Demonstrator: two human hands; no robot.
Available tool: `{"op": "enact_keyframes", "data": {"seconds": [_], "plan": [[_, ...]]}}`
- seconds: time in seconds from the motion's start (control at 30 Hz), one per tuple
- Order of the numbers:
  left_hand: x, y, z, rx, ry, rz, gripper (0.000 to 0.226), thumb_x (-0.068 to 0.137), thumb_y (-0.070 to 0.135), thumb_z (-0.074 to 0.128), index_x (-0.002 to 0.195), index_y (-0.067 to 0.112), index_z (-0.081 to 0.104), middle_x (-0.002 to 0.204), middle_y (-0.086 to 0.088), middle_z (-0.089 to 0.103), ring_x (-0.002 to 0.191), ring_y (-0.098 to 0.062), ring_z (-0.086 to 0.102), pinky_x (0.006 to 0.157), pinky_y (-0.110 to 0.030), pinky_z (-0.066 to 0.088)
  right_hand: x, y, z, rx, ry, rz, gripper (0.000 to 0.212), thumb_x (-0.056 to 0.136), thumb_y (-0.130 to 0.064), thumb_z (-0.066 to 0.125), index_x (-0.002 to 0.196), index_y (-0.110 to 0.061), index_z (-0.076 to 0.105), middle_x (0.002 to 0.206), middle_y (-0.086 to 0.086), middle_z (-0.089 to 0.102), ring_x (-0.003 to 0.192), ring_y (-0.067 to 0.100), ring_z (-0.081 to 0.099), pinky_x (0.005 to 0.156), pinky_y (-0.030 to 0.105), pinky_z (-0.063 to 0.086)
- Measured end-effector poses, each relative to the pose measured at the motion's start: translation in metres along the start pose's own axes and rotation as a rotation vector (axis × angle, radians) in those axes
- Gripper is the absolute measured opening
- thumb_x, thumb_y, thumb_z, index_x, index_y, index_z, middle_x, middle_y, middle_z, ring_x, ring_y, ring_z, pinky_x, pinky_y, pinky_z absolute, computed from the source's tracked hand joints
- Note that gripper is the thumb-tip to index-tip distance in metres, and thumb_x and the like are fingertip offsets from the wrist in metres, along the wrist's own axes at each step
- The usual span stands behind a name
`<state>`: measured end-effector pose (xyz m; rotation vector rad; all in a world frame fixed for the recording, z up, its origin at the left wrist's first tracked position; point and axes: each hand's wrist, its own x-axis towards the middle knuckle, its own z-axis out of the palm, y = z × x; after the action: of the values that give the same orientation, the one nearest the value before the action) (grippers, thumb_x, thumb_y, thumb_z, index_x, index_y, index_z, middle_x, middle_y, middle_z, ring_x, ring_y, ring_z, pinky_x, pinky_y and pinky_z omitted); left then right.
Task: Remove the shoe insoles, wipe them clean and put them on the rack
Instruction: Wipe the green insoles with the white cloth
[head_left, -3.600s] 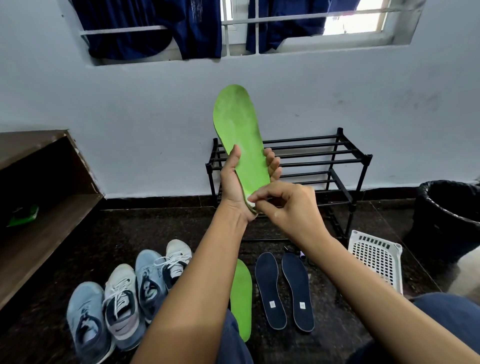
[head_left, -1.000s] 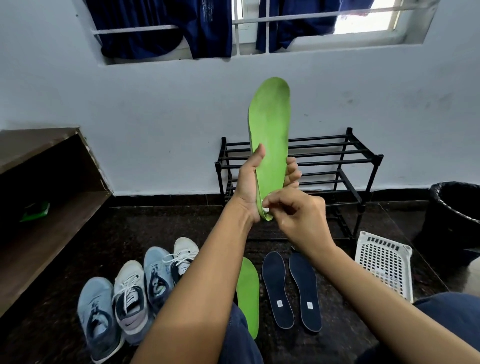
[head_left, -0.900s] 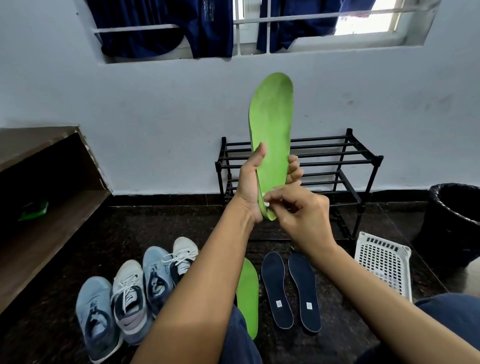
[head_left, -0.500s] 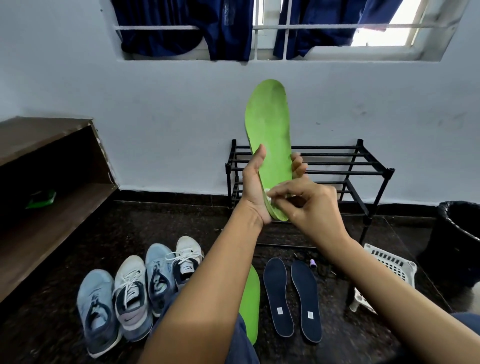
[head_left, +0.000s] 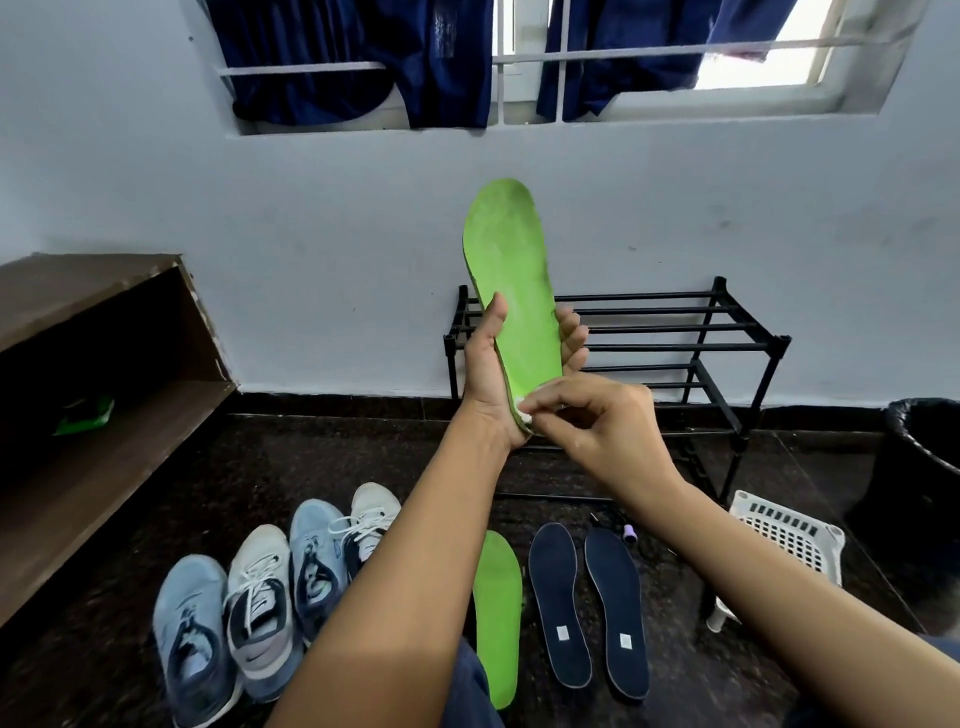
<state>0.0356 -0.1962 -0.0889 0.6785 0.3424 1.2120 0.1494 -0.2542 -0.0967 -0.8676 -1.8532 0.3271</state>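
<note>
My left hand (head_left: 491, 374) grips a green insole (head_left: 511, 270) by its heel half and holds it upright, toe up, in front of the black rack (head_left: 675, 343). At the heel, my right hand (head_left: 592, 421) pinches a small white wipe (head_left: 523, 415) against the insole. A second green insole (head_left: 498, 613) and two dark blue insoles (head_left: 558, 603) (head_left: 618, 613) lie flat on the dark floor below my arms. Several sneakers (head_left: 270, 597) stand in a row to the left.
A white plastic basket (head_left: 779, 540) sits at the right by the rack's leg, and a black bin (head_left: 919, 467) stands at the far right. A wooden shelf unit (head_left: 93, 395) runs along the left. Dark blue clothes (head_left: 431, 62) hang at the window.
The green insole has tipped slightly left and back, and my right hand keeps rubbing the white wipe at its heel. The view has tilted upward a little.
</note>
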Motion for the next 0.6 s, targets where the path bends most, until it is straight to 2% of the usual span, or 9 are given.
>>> {"op": "enact_keyframes", "data": {"seconds": [0.17, 0.27, 0.43, 0.6], "plan": [[0.003, -0.015, 0.011, 0.016, 0.062, -0.029, 0.055, 0.09, 0.055, 0.041, 0.095, 0.004, 0.058, 0.081, -0.007, 0.061, 0.073, -0.018, 0.063, 0.071, -0.026, 0.053, 0.011, 0.008, -0.005, -0.043, 0.093, 0.018, 0.018, 0.069, 0.003, 0.074, 0.08, -0.011, 0.076, 0.08, -0.009, 0.07, 0.082, 0.003, 0.063, 0.078, 0.004, 0.043], [0.006, -0.019, 0.014, 0.004, 0.082, -0.026, 0.055, 0.091, 0.057, 0.04, 0.094, 0.006, 0.058, 0.081, -0.006, 0.06, 0.076, -0.017, 0.063, 0.069, -0.024, 0.055, 0.015, 0.009, -0.006, -0.077, 0.119, 0.021, 0.018, 0.07, 0.005, 0.073, 0.081, -0.01, 0.076, 0.081, -0.002, 0.073, 0.083, 0.004, 0.063, 0.077, 0.005, 0.044], [0.008, -0.011, 0.009, 0.0, 0.003, -0.053, 0.056, 0.085, 0.058, 0.044, 0.098, 0.005, 0.057, 0.086, -0.005, 0.062, 0.078, -0.017, 0.065, 0.077, -0.028, 0.053, 0.013, 0.009, -0.007, -0.067, 0.023, 0.072, 0.018, 0.072, 0.0, 0.075, 0.082, -0.015, 0.076, 0.076, -0.011, 0.068, 0.077, -0.002, 0.061, 0.073, 0.002, 0.041], [0.009, 0.0, -0.003, -0.028, -0.023, 0.022, 0.06, 0.08, 0.056, 0.045, 0.102, 0.002, 0.057, 0.084, -0.007, 0.064, 0.077, -0.019, 0.067, 0.075, -0.031, 0.056, -0.001, 0.007, -0.005, -0.055, -0.099, 0.106, 0.017, 0.072, -0.003, 0.076, 0.08, -0.018, 0.077, 0.075, -0.008, 0.072, 0.074, 0.003, 0.063, 0.07, 0.009, 0.047]]}}
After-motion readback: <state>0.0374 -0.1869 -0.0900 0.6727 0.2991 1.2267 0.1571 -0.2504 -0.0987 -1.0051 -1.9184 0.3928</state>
